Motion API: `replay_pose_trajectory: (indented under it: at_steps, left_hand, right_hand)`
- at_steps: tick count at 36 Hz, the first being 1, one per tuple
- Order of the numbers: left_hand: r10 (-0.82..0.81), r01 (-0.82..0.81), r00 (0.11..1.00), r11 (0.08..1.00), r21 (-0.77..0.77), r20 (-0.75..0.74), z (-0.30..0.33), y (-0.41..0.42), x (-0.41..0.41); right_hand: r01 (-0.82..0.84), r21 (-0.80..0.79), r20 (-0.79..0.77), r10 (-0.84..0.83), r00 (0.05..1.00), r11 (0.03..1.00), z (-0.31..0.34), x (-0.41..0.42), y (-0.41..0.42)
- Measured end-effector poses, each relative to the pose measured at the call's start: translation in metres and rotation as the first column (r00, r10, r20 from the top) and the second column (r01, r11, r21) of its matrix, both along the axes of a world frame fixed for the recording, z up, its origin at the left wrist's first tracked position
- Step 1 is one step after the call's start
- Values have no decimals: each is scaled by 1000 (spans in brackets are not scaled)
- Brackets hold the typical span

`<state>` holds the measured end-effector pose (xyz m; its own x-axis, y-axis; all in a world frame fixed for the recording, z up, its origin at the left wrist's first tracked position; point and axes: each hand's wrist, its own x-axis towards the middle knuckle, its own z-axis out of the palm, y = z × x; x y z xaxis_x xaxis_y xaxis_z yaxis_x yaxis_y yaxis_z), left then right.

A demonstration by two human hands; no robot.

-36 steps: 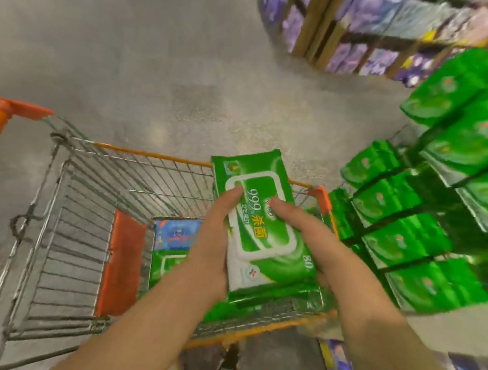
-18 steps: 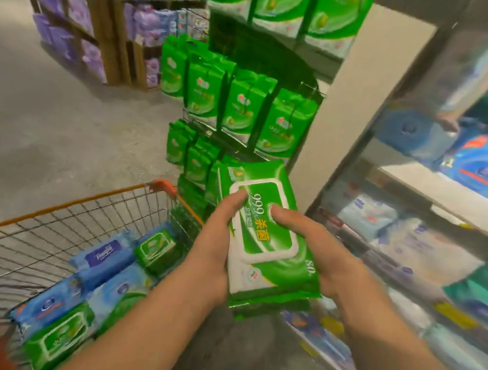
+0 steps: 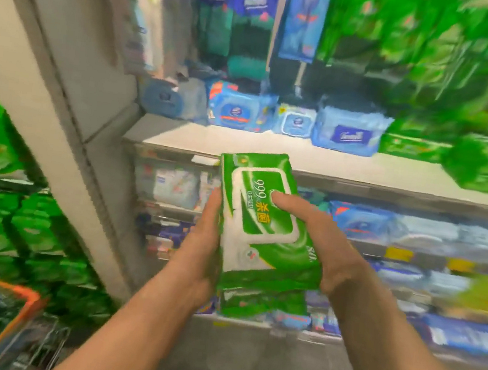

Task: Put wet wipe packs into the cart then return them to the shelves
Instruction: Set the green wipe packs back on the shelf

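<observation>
Head view now faces the shelf (image 3: 317, 160), not the cart (image 3: 25, 305). Left hand (image 3: 202, 241) and right hand (image 3: 318, 244) both grip the green wipe pack (image 3: 265, 228), ready to go back.

**Blurred shelves, hidden fingers**

Motion blur smears the green packs (image 3: 431, 70) at upper right and the lower shelf goods (image 3: 442, 273); their labels cannot be read. The cart (image 3: 16, 328) is cut off by the bottom-left corner. The left hand (image 3: 202, 241) hides its fingers behind the green wipe pack (image 3: 265, 222), whose underside stack is partly covered.
</observation>
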<state>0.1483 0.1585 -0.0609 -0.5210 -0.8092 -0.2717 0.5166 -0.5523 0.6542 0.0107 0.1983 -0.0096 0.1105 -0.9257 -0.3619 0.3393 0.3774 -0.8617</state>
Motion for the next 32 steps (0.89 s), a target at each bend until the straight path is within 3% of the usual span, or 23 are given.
replay_pose_trajectory:
  at_steps: [3,7,12,19,21,24,26,28,32]
  left_hand:
    - [-65,68,986,998,-17,155,4,2,-31]
    - [-176,181,968,983,-16,181,2,-1,-71]
    - [-371,370,927,929,26,59,8,-11,-117]
    - [-406,409,906,913,-5,-117,5,-46,-175]
    - [-416,414,899,909,-41,-137,7,-58,-190]
    - [-434,429,879,901,-70,-195,14,-76,-214]
    - [-458,457,850,887,-70,-258,18,-89,-228]
    - [-464,473,835,880,-46,-296,21,-103,-243]
    - [-424,434,875,901,-8,-236,19,-133,-271]
  right_hand:
    - [114,-6,23,-114,993,993,12,-39,9]
    - [234,-34,-10,-234,972,972,24,-78,25]
    - [326,-28,-45,-327,944,945,42,-116,39]
    - [347,77,-171,-331,928,935,54,-166,1]
    - [467,-30,-225,-461,858,884,50,-188,-9]
    - [454,-67,-466,-430,773,888,51,-212,-35]
    - [335,-172,-618,-366,695,926,59,-226,-40]
    - [362,-223,-708,-406,578,905,67,-243,-64]
    - [221,-279,-856,-347,384,934,91,-261,-93]
